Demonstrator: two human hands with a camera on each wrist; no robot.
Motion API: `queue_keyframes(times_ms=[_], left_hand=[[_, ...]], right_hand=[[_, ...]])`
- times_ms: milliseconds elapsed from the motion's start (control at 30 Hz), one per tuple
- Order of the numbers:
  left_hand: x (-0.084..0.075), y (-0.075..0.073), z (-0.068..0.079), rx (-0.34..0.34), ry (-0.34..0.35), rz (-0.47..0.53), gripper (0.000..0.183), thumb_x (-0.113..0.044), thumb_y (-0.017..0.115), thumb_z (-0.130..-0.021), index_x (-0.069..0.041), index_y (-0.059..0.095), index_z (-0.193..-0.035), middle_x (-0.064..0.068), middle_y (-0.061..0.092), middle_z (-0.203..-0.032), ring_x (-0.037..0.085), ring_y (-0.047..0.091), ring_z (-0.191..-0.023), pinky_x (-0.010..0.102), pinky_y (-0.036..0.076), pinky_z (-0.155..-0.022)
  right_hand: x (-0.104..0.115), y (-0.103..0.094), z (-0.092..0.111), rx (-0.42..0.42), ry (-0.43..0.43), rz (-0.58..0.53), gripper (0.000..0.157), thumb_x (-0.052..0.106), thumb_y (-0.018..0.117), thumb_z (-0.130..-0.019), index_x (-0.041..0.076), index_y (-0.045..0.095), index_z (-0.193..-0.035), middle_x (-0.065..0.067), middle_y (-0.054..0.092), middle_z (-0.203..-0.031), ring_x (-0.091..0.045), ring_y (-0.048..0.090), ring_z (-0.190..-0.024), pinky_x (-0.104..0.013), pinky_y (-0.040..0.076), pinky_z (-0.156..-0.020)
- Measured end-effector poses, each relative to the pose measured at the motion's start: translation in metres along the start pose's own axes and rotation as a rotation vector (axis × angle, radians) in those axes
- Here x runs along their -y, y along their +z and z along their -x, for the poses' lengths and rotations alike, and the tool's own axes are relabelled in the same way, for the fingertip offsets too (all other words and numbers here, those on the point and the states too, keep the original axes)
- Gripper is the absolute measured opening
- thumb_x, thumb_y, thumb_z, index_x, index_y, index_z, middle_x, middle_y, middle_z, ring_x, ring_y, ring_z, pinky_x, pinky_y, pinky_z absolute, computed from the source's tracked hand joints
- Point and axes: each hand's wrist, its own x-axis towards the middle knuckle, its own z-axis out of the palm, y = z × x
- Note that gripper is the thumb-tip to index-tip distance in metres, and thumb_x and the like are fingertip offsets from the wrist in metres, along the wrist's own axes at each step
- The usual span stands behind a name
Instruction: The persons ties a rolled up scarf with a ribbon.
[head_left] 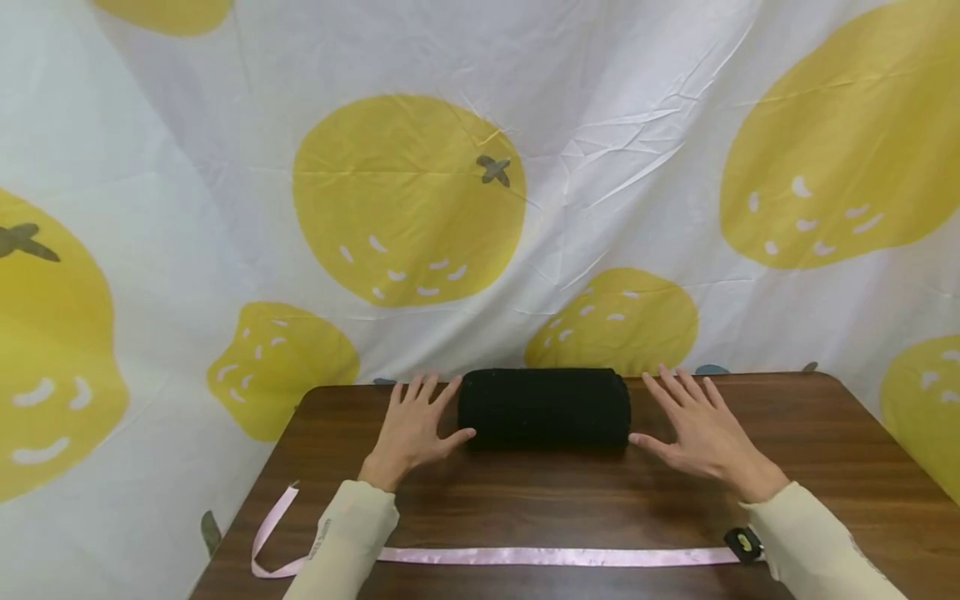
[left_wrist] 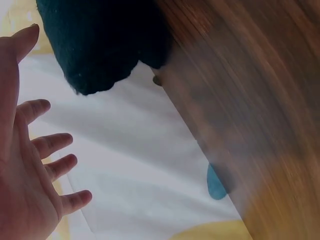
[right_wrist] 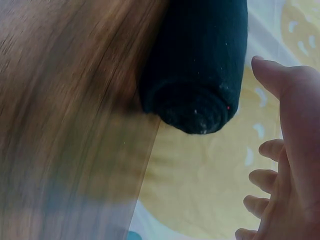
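A black rolled-up cloth (head_left: 544,408) lies crosswise near the far edge of the brown wooden table (head_left: 540,492). My left hand (head_left: 416,429) is spread beside its left end, thumb near the lower corner. At the opposite end my right hand (head_left: 697,429) is spread too, its thumb close to the roll. In the right wrist view the layered end of the black roll (right_wrist: 195,65) shows, with a gap between it and the fingers. The left wrist view likewise has the black roll (left_wrist: 105,40) apart from the left hand (left_wrist: 35,145). Neither hand holds anything.
A pink ribbon (head_left: 555,556) runs across the table's near side, its left end bent upward. By the right sleeve, a small black object with a yellow mark (head_left: 742,544) sits at the ribbon's right end. A white curtain with yellow lemons (head_left: 408,200) hangs behind the table.
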Motion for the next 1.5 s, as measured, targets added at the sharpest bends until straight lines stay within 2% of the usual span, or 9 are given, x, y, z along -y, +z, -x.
queue_keyframes(times_ms=[200, 567, 800, 1233, 1500], left_hand=[[-0.008, 0.001, -0.007, -0.005, 0.033, -0.007, 0.085, -0.07, 0.057, -0.086, -0.023, 0.037, -0.154, 0.015, 0.042, -0.151, 0.036, 0.035, -0.14, 0.064, 0.025, -0.112], [-0.027, 0.003, -0.022, 0.057, 0.083, -0.037, 0.085, -0.07, 0.054, -0.088, -0.024, 0.031, -0.156, 0.016, 0.037, -0.155, 0.036, 0.032, -0.142, 0.062, 0.025, -0.112], [-0.039, 0.005, -0.031, 0.097, 0.084, -0.033, 0.086, -0.07, 0.053, -0.089, -0.025, 0.027, -0.157, 0.015, 0.033, -0.158, 0.035, 0.031, -0.144, 0.06, 0.023, -0.115], [-0.052, 0.013, -0.044, 0.153, 0.089, -0.05, 0.091, -0.073, 0.055, -0.086, -0.026, 0.026, -0.157, 0.015, 0.03, -0.159, 0.032, 0.027, -0.147, 0.056, 0.019, -0.118], [-0.063, 0.025, -0.046, 0.213, 0.071, -0.056, 0.1, -0.075, 0.058, -0.082, -0.026, 0.016, -0.159, 0.014, 0.026, -0.161, 0.029, 0.025, -0.149, 0.048, 0.018, -0.12]], right_hand=[[0.009, 0.004, -0.006, -0.011, -0.027, -0.004, 0.093, 0.065, 0.063, -0.085, 0.007, 0.035, -0.153, -0.022, 0.031, -0.157, -0.046, 0.025, -0.144, -0.065, 0.016, -0.112], [0.029, 0.009, -0.017, 0.024, -0.088, -0.006, 0.093, 0.059, 0.067, -0.085, 0.006, 0.033, -0.153, -0.023, 0.029, -0.158, -0.046, 0.023, -0.145, -0.064, 0.016, -0.114], [0.041, 0.014, -0.024, 0.01, -0.135, -0.005, 0.092, 0.055, 0.071, -0.084, 0.005, 0.035, -0.152, -0.023, 0.03, -0.158, -0.047, 0.026, -0.144, -0.064, 0.019, -0.113], [0.056, 0.03, -0.044, 0.084, -0.116, -0.009, 0.097, 0.054, 0.073, -0.082, 0.008, 0.029, -0.155, -0.02, 0.024, -0.161, -0.044, 0.022, -0.147, -0.063, 0.017, -0.115], [0.064, 0.036, -0.049, 0.117, -0.159, -0.016, 0.095, 0.049, 0.076, -0.082, 0.006, 0.031, -0.154, -0.022, 0.026, -0.159, -0.045, 0.025, -0.145, -0.063, 0.02, -0.115]])
